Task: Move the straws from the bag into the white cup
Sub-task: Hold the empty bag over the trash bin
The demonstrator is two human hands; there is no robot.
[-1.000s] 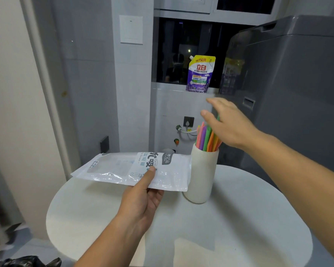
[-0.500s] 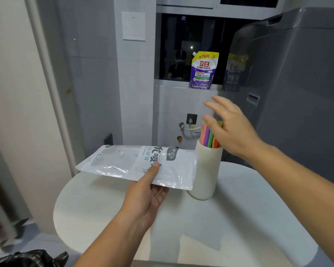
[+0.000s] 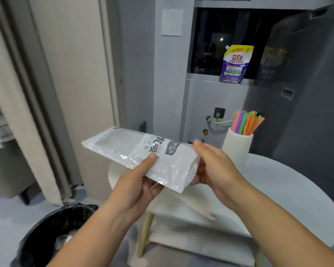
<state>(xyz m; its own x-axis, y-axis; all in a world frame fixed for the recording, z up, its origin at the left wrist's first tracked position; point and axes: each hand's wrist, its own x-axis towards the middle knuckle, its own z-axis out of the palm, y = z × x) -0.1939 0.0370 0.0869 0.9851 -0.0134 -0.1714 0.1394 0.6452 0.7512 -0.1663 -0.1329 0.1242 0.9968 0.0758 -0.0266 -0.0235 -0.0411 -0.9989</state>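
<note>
A clear and white plastic bag [image 3: 127, 149] with printed text lies flat in the air over the table's left edge. It looks flat, and no straws show in it. My left hand [image 3: 141, 182] holds it from below, thumb on top. My right hand [image 3: 210, 166] grips the bag's right end with curled fingers. The white cup [image 3: 237, 146] stands on the round white table [image 3: 289, 189] behind my right hand. Several coloured straws [image 3: 246, 123] stick up out of it and fan to the right.
A bin with a black liner [image 3: 52, 234] stands on the floor at lower left. A purple detergent pouch [image 3: 235, 64] sits on the window ledge. A grey appliance [image 3: 307, 93] stands right behind the table. A curtain [image 3: 14, 93] hangs at left.
My right hand has left the straws in the cup and come down to grip the bag's right end. The view has swung left and down, bringing the bin into sight.
</note>
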